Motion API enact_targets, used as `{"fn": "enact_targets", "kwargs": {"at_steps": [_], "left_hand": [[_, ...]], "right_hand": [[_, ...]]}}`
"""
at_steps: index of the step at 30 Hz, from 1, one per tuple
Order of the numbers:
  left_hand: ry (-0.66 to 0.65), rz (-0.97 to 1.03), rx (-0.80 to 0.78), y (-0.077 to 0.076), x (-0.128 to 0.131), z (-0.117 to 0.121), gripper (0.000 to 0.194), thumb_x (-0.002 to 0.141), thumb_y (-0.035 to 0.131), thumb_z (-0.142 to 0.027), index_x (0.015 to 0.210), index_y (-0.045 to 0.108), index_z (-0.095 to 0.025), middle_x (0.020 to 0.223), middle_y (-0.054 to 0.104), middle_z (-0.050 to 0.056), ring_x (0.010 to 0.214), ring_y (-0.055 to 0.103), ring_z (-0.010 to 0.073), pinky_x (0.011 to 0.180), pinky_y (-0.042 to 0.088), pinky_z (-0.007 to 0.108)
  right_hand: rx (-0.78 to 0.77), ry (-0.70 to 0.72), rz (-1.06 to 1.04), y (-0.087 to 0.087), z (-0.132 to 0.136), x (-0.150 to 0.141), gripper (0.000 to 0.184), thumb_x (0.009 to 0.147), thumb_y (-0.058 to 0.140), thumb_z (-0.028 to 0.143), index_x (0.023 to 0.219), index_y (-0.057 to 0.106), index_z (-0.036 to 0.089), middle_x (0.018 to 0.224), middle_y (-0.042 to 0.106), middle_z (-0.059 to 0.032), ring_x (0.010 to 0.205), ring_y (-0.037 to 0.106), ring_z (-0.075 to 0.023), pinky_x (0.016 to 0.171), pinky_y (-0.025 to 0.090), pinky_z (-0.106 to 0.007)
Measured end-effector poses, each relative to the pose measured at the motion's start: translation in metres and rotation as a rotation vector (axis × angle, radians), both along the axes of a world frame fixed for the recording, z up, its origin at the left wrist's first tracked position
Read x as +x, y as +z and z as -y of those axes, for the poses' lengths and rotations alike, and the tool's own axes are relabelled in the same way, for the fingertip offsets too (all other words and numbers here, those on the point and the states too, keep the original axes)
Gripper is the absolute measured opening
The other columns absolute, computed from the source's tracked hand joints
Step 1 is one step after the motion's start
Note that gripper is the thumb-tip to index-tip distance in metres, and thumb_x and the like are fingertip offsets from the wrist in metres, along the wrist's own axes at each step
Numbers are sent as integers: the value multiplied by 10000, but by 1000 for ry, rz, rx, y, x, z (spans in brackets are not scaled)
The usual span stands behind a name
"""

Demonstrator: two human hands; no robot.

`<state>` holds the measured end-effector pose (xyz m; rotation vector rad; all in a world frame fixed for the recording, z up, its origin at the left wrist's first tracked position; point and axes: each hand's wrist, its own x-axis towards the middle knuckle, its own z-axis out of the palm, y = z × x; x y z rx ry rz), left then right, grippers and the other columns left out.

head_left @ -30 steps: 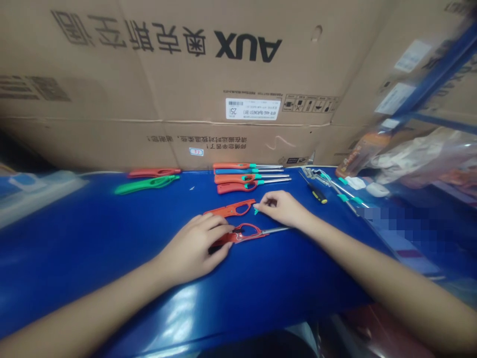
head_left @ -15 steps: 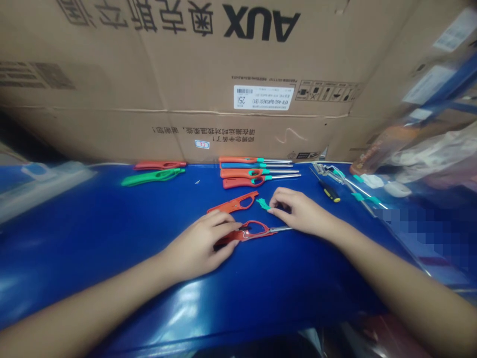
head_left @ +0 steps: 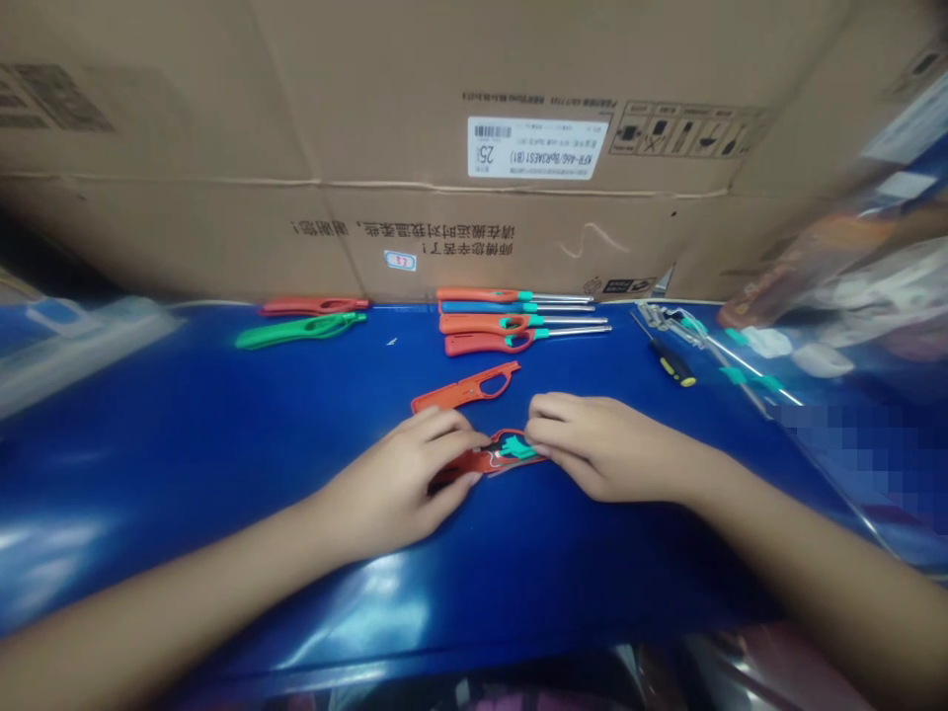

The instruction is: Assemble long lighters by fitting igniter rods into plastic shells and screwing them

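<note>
My left hand (head_left: 422, 469) is closed on the handle end of an opened orange lighter casing (head_left: 468, 462), whose inner parts show. In my right hand (head_left: 592, 444) the fingers pinch a small green trigger piece (head_left: 516, 447), which lies over the loop of that casing. My right fingers cover the casing's front end, and the metal tube is hidden. Just behind them, a loose orange casing half (head_left: 466, 387) rests on the blue table (head_left: 311, 612).
Several long-necked lighters (head_left: 489, 342) lie in a row by the cardboard box (head_left: 370, 109). Red and green casings (head_left: 296, 332) are at left. A screwdriver (head_left: 672, 363), metal rods (head_left: 748, 367) and a plastic bag (head_left: 881, 296) lie at right.
My right hand has brought the green trigger piece down from above the casing onto its loop. The left hand keeps its hold. The view has tilted slightly downward.
</note>
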<state>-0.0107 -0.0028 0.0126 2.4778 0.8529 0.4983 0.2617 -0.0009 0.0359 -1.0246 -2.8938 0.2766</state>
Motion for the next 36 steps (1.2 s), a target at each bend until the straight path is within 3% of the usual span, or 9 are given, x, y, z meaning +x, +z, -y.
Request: {"fn": "enact_targets", "kwargs": {"at_steps": [13,24,36], "left_hand": [[-6,39,-68,4,2,1,266,956,559,-181,1202,654,-207,1114,614,78,1026,616,209,951,541,372],[18,33,-157,3,3,0,262,935,591,-188,1191,648,-178,1075,585,68,945,599,185,855,522,336],[26,25,-155,3,2,-1,248,928,603,-190,1174,632,-191,1077,603,63,965,606,194,866,521,347]], "right_hand": [[37,102,-113,-12,-4,-4,173,987,441,152,869,559,197,820,552,-20,774,439,-172,649,333,-306],[205,169,-111,-11,2,-6,162,946,460,112,889,600,173,835,586,-34,773,433,-176,619,293,-313],[162,164,-56,-9,5,-11,143,935,476,117,921,602,184,865,603,-31,773,441,-179,602,278,-317]]}}
